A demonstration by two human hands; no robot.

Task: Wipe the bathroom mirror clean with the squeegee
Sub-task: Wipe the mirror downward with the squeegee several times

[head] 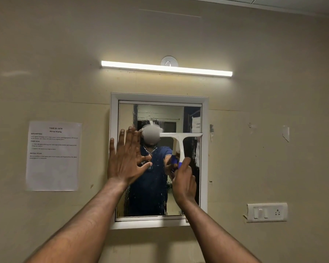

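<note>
Right hand (183,180) fingers grip squeegee (179,142) handle on mirror (156,186); left hand (126,158) splayed.

Beige wall (273,54) w/ lit tube light (166,68)

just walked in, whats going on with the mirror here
A person is wiping the mirror. The right hand grips the squeegee, its blade across the right half at mid height. The left hand lies open, fingers spread, at the left edge. Water streaks still show on the glass.
</note>
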